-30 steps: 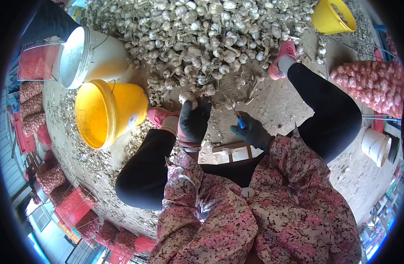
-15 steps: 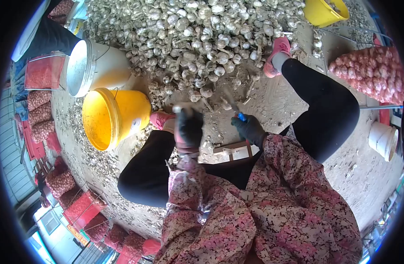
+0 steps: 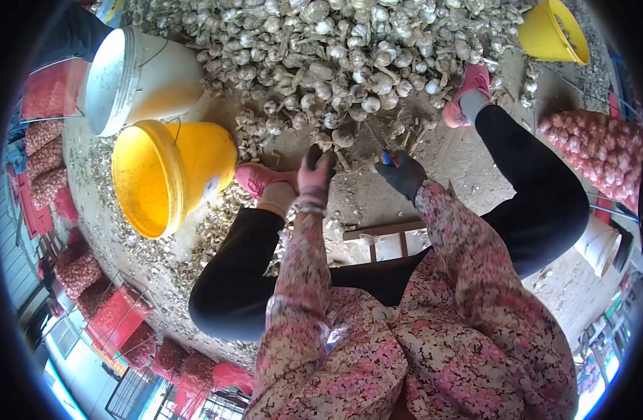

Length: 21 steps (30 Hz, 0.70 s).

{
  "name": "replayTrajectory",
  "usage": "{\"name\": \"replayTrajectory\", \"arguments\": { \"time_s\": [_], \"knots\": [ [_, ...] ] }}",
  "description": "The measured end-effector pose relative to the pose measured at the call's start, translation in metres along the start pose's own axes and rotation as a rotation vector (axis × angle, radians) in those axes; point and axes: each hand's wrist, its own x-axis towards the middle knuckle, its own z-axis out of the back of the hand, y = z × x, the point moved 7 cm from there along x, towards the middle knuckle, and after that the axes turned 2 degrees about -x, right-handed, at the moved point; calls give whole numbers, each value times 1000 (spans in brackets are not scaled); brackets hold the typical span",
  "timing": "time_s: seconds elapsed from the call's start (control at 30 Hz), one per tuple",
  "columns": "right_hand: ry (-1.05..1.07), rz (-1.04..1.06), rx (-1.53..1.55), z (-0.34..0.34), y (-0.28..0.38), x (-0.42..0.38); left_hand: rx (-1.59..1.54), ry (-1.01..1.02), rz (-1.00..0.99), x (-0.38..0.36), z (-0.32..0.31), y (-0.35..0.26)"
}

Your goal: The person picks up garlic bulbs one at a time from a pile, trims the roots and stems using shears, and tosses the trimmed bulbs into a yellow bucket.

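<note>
My left hand [image 3: 316, 173], in a pink and dark glove, reaches forward to the near edge of the garlic heap [image 3: 363, 63]. Its fingers are bent near some bulbs and stems, and I cannot make out whether they hold anything. To its right, my right hand [image 3: 405, 173] wears a dark glove and is closed around a knife [image 3: 387, 155] with a blue and red handle. The thin blade points forward toward the bulbs. The two hands are apart.
An orange-yellow bucket [image 3: 148, 178] and a white bucket [image 3: 122, 80] lie tipped at left. A yellow bucket [image 3: 542, 35] stands at upper right, above a net sack of garlic [image 3: 594, 150]. A wooden stool [image 3: 388, 241] shows between my legs. Another person's dark-clothed leg [image 3: 73, 31] is at upper left.
My left hand has moved forward to the heap, and the pale thing at its fingers no longer shows. My right hand has moved slightly forward with the knife. The view has shifted.
</note>
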Motion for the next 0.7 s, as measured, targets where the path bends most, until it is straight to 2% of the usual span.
{"name": "replayTrajectory", "arguments": {
  "time_s": [0.03, 0.1, 0.13, 0.17, 0.23, 0.3, 0.37, 0.43, 0.5, 0.57, 0.63, 0.7],
  "knots": [
    [-1, -23, 153, 3, -6, -5, 208, 78, -125, 31, -9, 33],
    [-14, -17, 153, 14, -15, -20, 793, -54, -168, 46, -38, 31],
    [-35, 20, 128, 21, -14, -30, 963, -216, -206, 46, -52, 28],
    [-57, 60, 102, 28, -14, -37, 955, -208, -216, 50, -63, 27],
    [-87, 88, 88, 36, -20, -41, 1022, -259, 129, 39, -73, 19],
    [-100, 74, 91, 41, -22, -52, 1032, -271, 109, 47, -66, 37],
    [-144, 98, 88, 46, -21, -53, 1080, -240, -181, 65, -62, 47],
    [-215, 219, -28, 50, -11, -58, 1069, -279, -324, 46, -60, 19],
    [-225, 302, -66, 53, 3, -61, -154, 166, 109, 15, -66, 17],
    [-235, 393, -115, 54, 18, -69, -190, 200, 35, 7, -51, 17],
    [-312, 538, -214, 56, 34, -82, -100, 276, -322, -16, -50, -24],
    [-319, 569, -312, 52, 38, -91, -76, 303, -284, -59, -56, -55]
  ]
}}
